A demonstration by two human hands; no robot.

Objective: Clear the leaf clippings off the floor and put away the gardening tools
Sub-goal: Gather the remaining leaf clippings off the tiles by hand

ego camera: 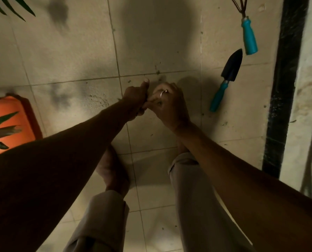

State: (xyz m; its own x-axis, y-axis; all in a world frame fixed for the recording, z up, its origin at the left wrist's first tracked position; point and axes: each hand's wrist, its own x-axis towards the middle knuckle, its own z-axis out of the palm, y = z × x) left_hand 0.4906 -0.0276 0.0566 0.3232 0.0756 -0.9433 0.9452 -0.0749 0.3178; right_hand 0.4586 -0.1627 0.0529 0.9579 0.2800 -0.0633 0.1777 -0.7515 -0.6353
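My left hand (136,99) is curled in a fist with the thumb up, low over the tiled floor, and a dark bit of leaf clippings (146,96) shows at its opening. My right hand (168,104), wearing a ring, has its fingertips bunched against that fist and pinches small dark bits there. A few tiny scraps of debris (158,72) lie on the tile just beyond the hands. To the right lie a trowel (230,70) with a black blade and teal handle, and a hand rake (249,38) with a teal handle.
An orange pot (22,113) with dark leaves stands at the left edge. A black strip (284,88) and a pale wall run down the right side. My bare feet (113,170) and rolled trouser legs are below the hands.
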